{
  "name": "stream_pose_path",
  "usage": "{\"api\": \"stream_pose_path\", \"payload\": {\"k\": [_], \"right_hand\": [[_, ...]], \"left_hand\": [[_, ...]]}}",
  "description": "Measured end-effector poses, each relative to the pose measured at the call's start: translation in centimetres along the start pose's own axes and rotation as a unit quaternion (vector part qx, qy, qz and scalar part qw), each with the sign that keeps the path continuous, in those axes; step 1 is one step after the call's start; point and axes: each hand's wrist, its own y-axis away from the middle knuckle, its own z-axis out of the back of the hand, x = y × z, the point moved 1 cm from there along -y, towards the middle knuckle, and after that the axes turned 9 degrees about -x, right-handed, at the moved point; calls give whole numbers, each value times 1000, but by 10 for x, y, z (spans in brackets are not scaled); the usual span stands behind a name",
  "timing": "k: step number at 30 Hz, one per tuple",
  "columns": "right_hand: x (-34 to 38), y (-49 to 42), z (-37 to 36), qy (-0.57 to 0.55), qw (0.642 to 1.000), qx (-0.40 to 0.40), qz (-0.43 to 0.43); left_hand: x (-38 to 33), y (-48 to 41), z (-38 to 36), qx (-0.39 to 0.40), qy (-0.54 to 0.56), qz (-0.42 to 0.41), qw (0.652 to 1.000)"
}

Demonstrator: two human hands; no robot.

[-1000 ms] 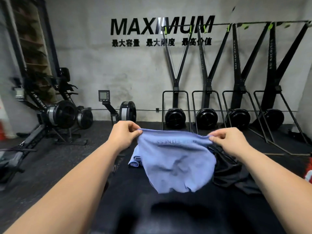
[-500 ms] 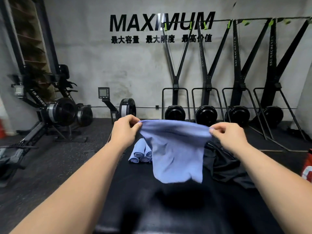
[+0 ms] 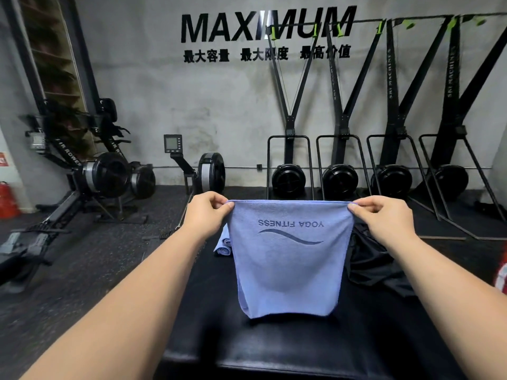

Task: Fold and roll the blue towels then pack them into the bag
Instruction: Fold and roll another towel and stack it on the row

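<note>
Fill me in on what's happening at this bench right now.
A person is holding a blue towel up by its top corners, the left hand pinching one corner and the right hand the other. It hangs spread out above the black padded bench, its "YOGA FITNESS" print upside down. A few rolled blue towels already lie on the bench behind the left hand. The black bag lies crumpled to the right, with no towel seen in it.
</note>
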Motion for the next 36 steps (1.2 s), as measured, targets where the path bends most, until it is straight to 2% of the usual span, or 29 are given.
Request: {"api": "stream_pose_path", "payload": {"k": [4, 8, 11, 13, 15, 17, 21, 23, 26, 28, 31, 34, 36], "right_hand": [[6, 9, 5, -158, 983, 50, -72], [6, 12, 16, -264, 944, 127, -150], [12, 12, 23, -338, 905, 165, -197], [22, 13, 24, -397, 875, 178, -212], [27, 12, 20, -424, 863, 153, -228], [22, 12, 11, -392, 883, 120, -228], [-24, 27, -11, -156, 968, 107, -166], [-57, 45, -25, -49, 981, 126, -136], [-102, 76, -49, 55, 981, 130, -135], [-122, 93, -63, 70, 975, 131, -165], [-135, 108, -78, 57, 966, 118, -224], [-142, 109, -95, 1, 956, 90, -279], [-145, 102, -107, -26, 956, 68, -283]], "left_hand": [[7, 6, 12, 81, 155, 76, 982], [9, 7, 30, 205, 287, 121, 928], [2, 7, 40, 280, 333, 121, 892], [-3, 5, 41, 299, 359, 114, 877], [-2, 3, 37, 279, 367, 121, 879], [4, 3, 28, 233, 348, 133, 898], [40, 18, -3, 131, 165, 135, 968], [67, 36, -24, 104, 83, 124, 983], [112, 66, -55, 117, -9, 143, 983], [135, 80, -73, 131, -22, 173, 976], [151, 94, -92, 128, 20, 239, 962], [156, 94, -109, 97, 80, 284, 950], [155, 88, -119, 70, 102, 293, 948]]}}
